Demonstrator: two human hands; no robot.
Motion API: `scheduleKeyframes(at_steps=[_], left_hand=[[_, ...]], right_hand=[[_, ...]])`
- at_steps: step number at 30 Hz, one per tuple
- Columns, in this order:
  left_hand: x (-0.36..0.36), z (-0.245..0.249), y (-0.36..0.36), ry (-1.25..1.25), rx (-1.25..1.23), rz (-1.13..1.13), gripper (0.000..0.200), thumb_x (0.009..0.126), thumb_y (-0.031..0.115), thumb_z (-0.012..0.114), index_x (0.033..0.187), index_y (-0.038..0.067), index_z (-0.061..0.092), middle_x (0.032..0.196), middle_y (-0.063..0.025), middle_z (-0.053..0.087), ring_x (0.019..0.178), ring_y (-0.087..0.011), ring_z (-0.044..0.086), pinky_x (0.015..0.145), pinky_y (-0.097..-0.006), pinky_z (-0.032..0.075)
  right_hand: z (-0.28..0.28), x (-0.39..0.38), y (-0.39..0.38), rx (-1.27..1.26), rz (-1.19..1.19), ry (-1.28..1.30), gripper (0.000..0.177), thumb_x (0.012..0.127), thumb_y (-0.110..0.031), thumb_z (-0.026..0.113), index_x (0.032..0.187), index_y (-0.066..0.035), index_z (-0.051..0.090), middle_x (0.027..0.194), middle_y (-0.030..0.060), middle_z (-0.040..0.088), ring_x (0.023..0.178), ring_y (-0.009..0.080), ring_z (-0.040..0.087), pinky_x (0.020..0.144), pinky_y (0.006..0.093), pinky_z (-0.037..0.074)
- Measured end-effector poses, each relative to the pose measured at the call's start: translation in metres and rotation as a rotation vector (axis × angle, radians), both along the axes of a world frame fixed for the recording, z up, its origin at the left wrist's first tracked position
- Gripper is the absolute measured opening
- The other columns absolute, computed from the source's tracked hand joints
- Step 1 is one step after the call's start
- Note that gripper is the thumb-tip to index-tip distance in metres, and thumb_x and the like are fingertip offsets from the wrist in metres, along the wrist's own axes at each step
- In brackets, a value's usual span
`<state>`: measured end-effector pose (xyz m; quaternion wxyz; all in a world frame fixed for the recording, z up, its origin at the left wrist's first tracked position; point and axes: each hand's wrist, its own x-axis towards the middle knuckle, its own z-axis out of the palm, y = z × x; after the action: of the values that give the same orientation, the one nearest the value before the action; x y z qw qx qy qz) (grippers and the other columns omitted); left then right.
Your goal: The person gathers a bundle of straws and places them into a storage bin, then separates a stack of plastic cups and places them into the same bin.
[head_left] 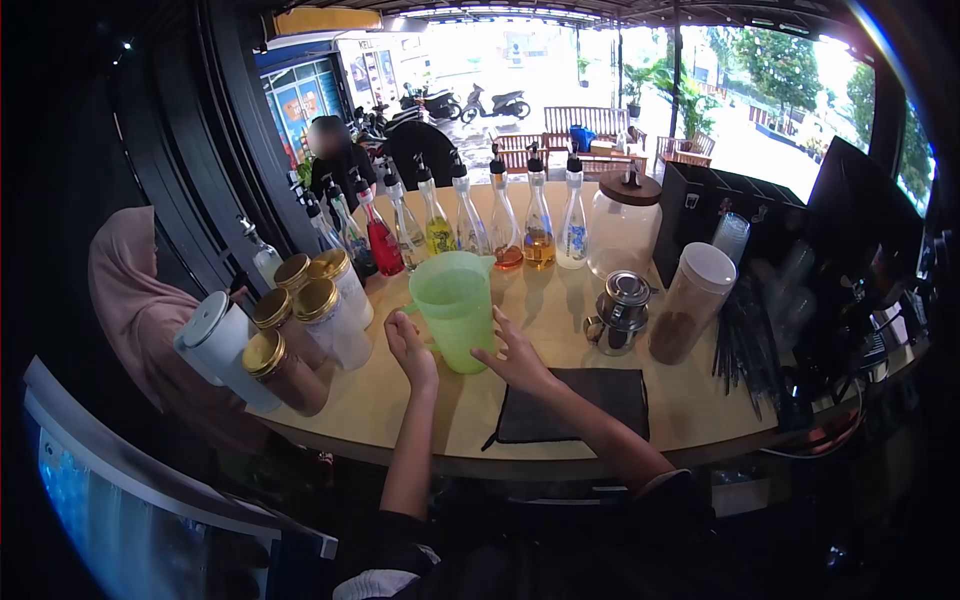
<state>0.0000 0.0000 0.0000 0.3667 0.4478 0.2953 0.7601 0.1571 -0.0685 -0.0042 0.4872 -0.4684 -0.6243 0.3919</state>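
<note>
A translucent green plastic pitcher (pixel 455 315) stands upright at the middle of the counter. My left hand (pixel 412 352) is closed at its left side, fingers curled by the handle, which is partly hidden. On the other side, my right hand (pixel 518 358) has its fingers spread, with the thumb and fingertips at the pitcher's wall. A dark folded cloth (pixel 575 405) lies flat beneath my right forearm. Behind the pitcher, pump-topped syrup bottles (pixel 508 235) stand in a curved row, some with red, yellow or amber liquid.
Gold-lidded jars (pixel 318 305) and a white-lidded container (pixel 215 330) crowd the left. To the right are a metal drip coffee filter (pixel 627 300), a tall white-lidded canister (pixel 690 305), a wooden-lidded glass jar (pixel 622 230) and black straws (pixel 745 350). Two people are beyond the counter.
</note>
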Motion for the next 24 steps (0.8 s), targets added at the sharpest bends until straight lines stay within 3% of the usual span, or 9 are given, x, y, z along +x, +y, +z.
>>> scheduleKeyframes(at_steps=[2,6,8,11,21,24], left_hand=[[0.001,0.005,-0.003,-0.038,-0.005,-0.018,0.024,0.095,0.030,0.044,0.094,0.006,0.048,0.073,0.0041,0.035,0.067,-0.0050,0.034,0.062,-0.0221,0.031],[0.004,0.009,-0.002,-0.145,-0.086,-0.027,0.023,0.095,0.028,0.047,0.082,0.008,0.045,0.069,0.0052,0.033,0.062,-0.0042,0.031,0.058,-0.0211,0.029],[0.001,0.010,-0.006,-0.154,-0.096,-0.160,0.026,0.093,0.023,0.051,0.072,0.012,0.040,0.066,0.0066,0.032,0.060,-0.0030,0.030,0.057,-0.0197,0.028],[-0.002,0.014,-0.009,-0.111,-0.142,-0.246,0.032,0.090,0.017,0.055,0.066,0.014,0.035,0.064,0.0077,0.032,0.060,-0.0019,0.030,0.056,-0.0195,0.029],[0.048,0.022,-0.008,-0.204,-0.132,-0.299,0.028,0.088,0.013,0.056,0.067,0.013,0.038,0.065,0.0066,0.039,0.061,-0.0021,0.038,0.059,-0.0196,0.036],[0.075,0.028,-0.008,-0.250,-0.169,-0.311,0.028,0.087,0.017,0.059,0.067,0.014,0.040,0.061,0.0082,0.032,0.055,-0.0021,0.029,0.053,-0.0200,0.027]], right_hand=[[0.003,-0.007,-0.006,0.062,-0.100,-0.107,0.103,0.075,-0.038,0.071,0.140,0.003,0.003,0.143,0.0249,0.019,0.133,0.0385,0.019,0.107,0.0468,0.022],[0.001,-0.027,-0.002,0.129,-0.250,-0.225,0.106,0.071,-0.035,0.075,0.139,0.006,0.005,0.141,0.0269,0.020,0.132,0.0377,0.022,0.107,0.0433,0.023],[-0.008,-0.034,0.006,0.249,-0.391,-0.343,0.107,0.067,-0.033,0.077,0.138,0.007,0.008,0.139,0.0271,0.022,0.131,0.0362,0.025,0.107,0.0410,0.024],[-0.007,-0.036,0.009,0.199,-0.440,-0.256,0.106,0.067,-0.031,0.078,0.137,0.009,0.009,0.138,0.0263,0.024,0.130,0.0359,0.026,0.107,0.0400,0.025],[-0.004,0.011,-0.005,0.223,-0.467,-0.213,0.096,0.071,-0.027,0.074,0.137,0.007,0.014,0.135,0.0268,0.030,0.128,0.0345,0.031,0.105,0.0398,0.028],[0.003,0.029,-0.029,0.240,-0.445,-0.211,0.091,0.072,-0.024,0.073,0.137,0.004,0.017,0.136,0.0256,0.030,0.127,0.0346,0.032,0.104,0.0396,0.029]])
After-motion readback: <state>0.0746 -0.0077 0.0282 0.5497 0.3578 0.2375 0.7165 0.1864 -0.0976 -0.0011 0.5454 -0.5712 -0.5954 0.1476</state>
